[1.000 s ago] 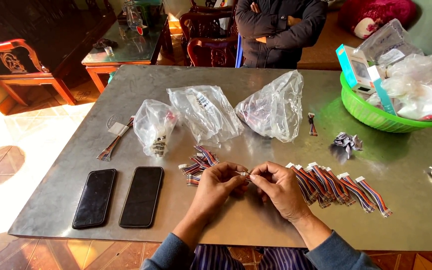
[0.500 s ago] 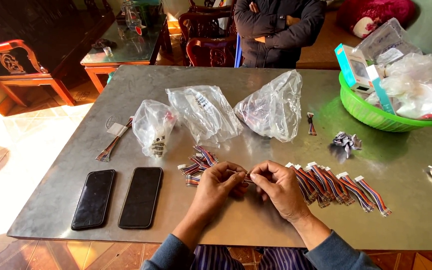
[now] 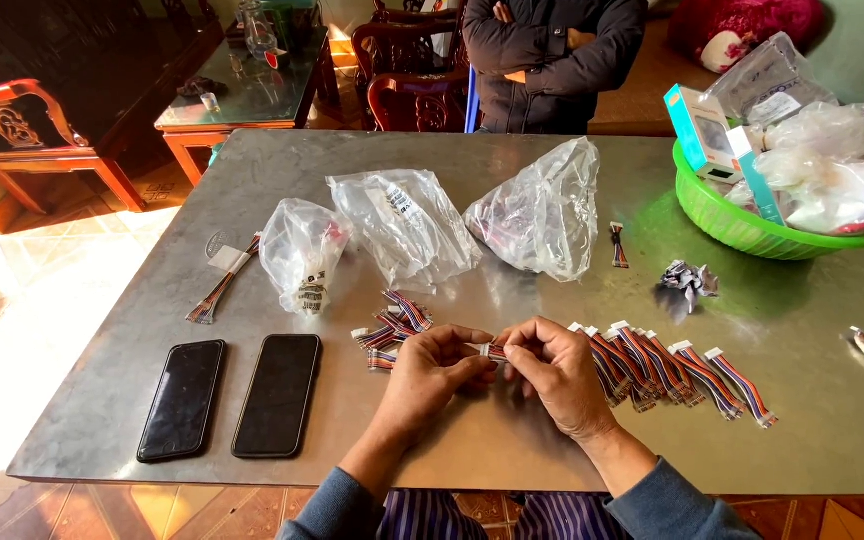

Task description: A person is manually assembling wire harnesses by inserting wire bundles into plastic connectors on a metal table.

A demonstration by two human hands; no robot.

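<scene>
My left hand [image 3: 430,372] and my right hand [image 3: 553,372] meet over the near middle of the metal table [image 3: 512,450], both pinching one short multicoloured wire connector [image 3: 493,352] between their fingertips. A loose heap of the same wire connectors [image 3: 389,322] lies just left of my left hand. To the right of my right hand, a row of wire connectors [image 3: 682,368] with white plugs lies side by side.
Two black phones [image 3: 277,394] lie face up at the near left. Three clear plastic bags [image 3: 407,225] sit mid-table. A green basket [image 3: 732,222] of packets stands far right. A person in a dark jacket [image 3: 552,60] stands beyond the table, and a wire bundle [image 3: 222,285] lies at the left.
</scene>
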